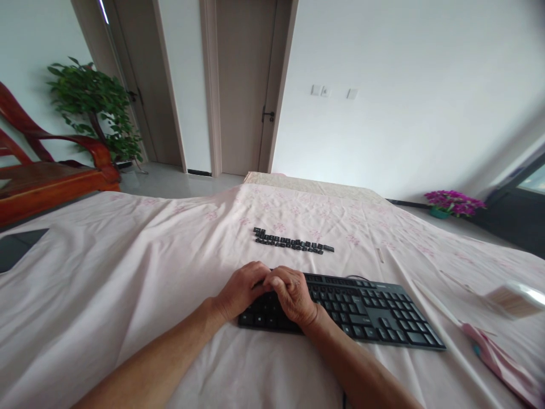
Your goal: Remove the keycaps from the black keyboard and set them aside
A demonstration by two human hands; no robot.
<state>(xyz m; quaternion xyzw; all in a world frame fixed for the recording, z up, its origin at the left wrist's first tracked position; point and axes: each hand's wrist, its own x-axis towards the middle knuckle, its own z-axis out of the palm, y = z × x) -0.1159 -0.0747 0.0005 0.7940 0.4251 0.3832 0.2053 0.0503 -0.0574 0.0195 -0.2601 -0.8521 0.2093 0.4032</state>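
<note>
A black keyboard (374,312) lies flat on the pink floral cloth, slightly turned. My left hand (243,288) rests over its upper left corner with the fingers bent inward. Against it presses my right hand (293,295), closed, its thumb folded along the fingers above the left part of the keys. The hands meet, and whatever is between their fingertips is hidden. Beyond them, several loose black keycaps (289,243) are laid out in rows on the cloth. The keys under both hands are partly covered.
At the right are a clear box of thin sticks (517,300), a pink cloth item (502,363) and a cotton-swab-like stick (380,255). A dark flat object (19,248) lies at the left edge. A wooden chair (55,165) and potted plant (96,108) stand beyond.
</note>
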